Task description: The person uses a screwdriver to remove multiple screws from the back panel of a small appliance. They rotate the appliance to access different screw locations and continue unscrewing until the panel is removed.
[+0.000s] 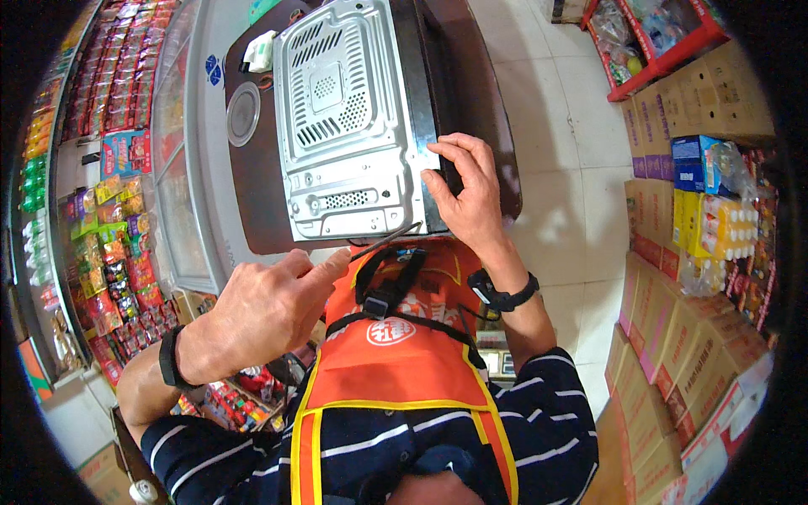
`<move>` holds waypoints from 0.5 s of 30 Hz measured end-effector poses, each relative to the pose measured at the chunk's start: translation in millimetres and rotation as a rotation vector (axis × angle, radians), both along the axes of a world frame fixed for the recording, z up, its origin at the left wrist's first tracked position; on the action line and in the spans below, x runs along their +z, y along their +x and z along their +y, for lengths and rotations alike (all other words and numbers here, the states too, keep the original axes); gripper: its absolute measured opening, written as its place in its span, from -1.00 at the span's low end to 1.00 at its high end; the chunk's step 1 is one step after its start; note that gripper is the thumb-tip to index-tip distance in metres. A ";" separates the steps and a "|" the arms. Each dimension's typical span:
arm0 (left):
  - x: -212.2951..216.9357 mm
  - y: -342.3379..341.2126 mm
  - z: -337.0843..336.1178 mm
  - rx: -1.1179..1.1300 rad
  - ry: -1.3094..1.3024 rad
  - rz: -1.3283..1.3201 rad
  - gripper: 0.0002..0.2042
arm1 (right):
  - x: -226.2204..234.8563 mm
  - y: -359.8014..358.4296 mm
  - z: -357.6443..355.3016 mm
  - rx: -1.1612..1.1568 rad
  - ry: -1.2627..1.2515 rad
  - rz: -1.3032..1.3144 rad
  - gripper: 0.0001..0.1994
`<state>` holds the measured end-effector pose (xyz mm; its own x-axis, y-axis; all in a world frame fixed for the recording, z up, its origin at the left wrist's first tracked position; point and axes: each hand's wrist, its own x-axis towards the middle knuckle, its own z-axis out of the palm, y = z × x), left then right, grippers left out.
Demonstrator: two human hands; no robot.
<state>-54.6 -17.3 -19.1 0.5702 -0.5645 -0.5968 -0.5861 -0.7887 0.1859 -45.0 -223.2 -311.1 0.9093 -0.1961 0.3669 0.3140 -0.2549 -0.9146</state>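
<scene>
Metal appliance (341,139) — right hand (468,195) palm-down

A dark brown, round-cornered table (257,198) carries a vented, metal-cased appliance (341,126); left of it lie a round silvery disc (244,114) and a small whitish packet (261,52), possibly tissues.

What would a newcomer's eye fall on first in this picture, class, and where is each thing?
First, probably, the silver, vented appliance on the dark table at top centre, with the right hand at its right edge and the left hand near its lower edge, by a black cord. Below glows the orange apron; bright snacks crowd the left, stacked cartons the right.
</scene>
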 end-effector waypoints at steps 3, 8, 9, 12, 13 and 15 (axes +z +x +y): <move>5.7 3.8 -9.9 0.057 0.033 0.047 -0.57 | 1.0 0.2 0.6 -0.001 -0.004 0.001 -0.65; 8.9 24.7 -31.7 0.333 -0.004 0.285 -0.68 | 4.1 1.5 2.2 -0.007 -0.018 0.002 -0.66; 7.5 28.5 -37.2 0.390 0.006 0.315 -0.68 | 4.3 1.5 2.3 -0.011 -0.022 0.001 -0.66; 6.8 39.4 -53.1 0.719 0.032 0.492 -0.65 | 4.1 0.0 3.1 -0.007 0.016 0.019 -0.67; 6.7 42.4 -58.4 0.763 0.087 0.498 -0.63 | 3.7 -0.7 3.2 -0.007 0.036 0.028 -0.68; 5.7 48.0 -67.7 0.804 0.129 0.525 -0.59 | 2.5 -0.4 4.2 -0.002 0.063 0.019 -0.68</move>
